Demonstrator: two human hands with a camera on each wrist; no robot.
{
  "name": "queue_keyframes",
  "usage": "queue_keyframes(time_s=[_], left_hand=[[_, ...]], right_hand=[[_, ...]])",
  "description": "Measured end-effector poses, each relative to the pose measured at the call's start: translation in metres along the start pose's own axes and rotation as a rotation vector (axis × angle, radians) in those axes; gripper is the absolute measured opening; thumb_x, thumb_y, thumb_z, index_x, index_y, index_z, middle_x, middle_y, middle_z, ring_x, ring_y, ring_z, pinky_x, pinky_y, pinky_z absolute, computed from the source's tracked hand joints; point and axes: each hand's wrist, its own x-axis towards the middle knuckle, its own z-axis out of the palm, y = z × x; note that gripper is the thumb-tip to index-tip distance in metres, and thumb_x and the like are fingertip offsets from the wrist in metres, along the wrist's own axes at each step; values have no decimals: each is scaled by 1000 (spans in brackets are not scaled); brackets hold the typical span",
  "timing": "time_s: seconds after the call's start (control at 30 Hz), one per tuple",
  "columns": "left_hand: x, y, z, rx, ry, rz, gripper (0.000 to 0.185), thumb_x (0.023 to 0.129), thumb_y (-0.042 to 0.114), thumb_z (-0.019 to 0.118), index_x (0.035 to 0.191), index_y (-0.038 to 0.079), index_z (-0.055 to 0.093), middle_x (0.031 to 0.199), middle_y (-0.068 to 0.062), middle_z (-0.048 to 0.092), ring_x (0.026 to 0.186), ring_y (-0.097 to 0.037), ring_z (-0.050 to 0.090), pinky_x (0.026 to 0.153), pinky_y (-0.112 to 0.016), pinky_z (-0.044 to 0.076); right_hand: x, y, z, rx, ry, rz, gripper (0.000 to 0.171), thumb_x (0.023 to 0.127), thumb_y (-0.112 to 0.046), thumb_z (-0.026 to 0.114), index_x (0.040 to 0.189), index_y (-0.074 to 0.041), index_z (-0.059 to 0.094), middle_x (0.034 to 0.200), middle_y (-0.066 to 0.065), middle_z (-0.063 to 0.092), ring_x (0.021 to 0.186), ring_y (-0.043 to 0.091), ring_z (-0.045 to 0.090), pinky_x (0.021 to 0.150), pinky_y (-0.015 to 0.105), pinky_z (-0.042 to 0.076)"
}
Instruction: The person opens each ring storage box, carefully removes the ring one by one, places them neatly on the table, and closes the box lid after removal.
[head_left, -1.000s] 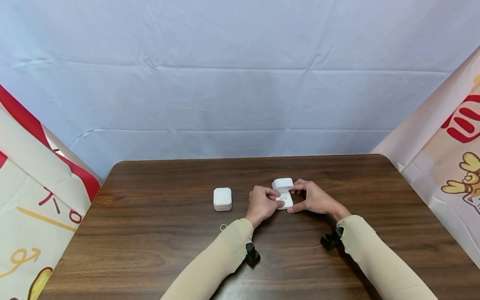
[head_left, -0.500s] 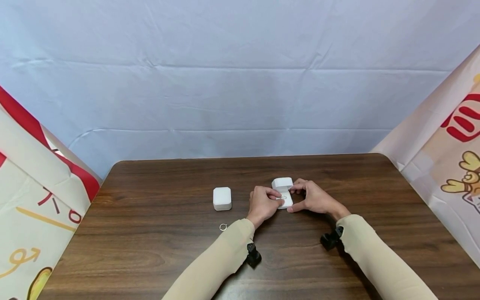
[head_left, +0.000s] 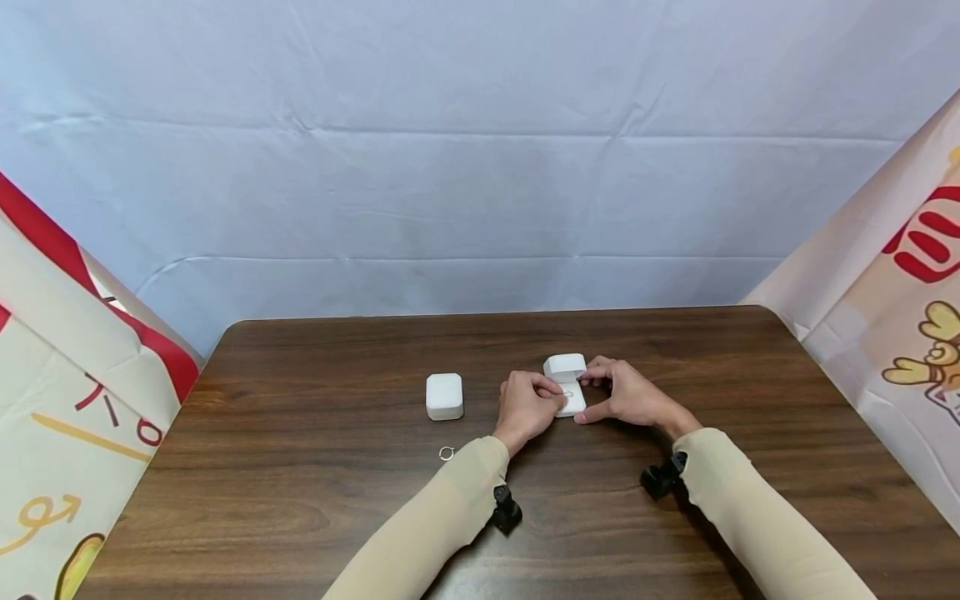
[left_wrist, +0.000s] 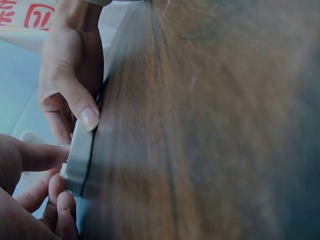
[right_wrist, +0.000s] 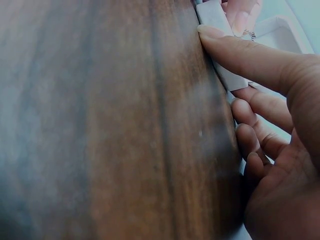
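Note:
An open white ring box (head_left: pixel 566 367) stands on the brown table (head_left: pixel 315 500), its lid upright at the back. A small ring (head_left: pixel 567 394) sits in its base. My left hand (head_left: pixel 553 397) is at the box's left side, thumb and forefinger pinching the ring. My right hand (head_left: pixel 591 398) grips the box from the right, forefinger at the back and thumb at the front. The right wrist view shows the ring (right_wrist: pixel 247 35) at the box (right_wrist: pixel 234 77), with my thumb along the box's side. The left wrist view shows the box's edge (left_wrist: pixel 80 160) between both hands.
A closed white box (head_left: pixel 445 397) stands left of my left hand. A second loose ring (head_left: pixel 447 453) lies on the table just in front of it. Blue cloth hangs behind the table, and printed cloth hangs at both sides.

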Motion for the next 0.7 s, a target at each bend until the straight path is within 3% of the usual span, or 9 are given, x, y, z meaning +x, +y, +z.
queue_keyframes(time_s=[0.43, 0.7], left_hand=[[2, -3, 0, -7, -34, 64, 9, 83, 6, 82, 77, 8, 76, 66, 5, 61, 63, -2, 51, 66, -21, 45], [1, -5, 1, -25, -30, 60, 10, 84, 6, 82, 78, 9, 75, 65, 6, 58, 62, -2, 50, 64, -21, 44]], right_hand=[[1, 3, 0, -16, 9, -21, 45, 72, -25, 95, 108, -6, 74, 105, 6, 61, 94, 23, 52, 82, 35, 43], [0, 2, 0, -11, 10, -15, 43, 71, -25, 95, 106, -10, 74, 103, 4, 61, 91, 23, 51, 80, 33, 42]])
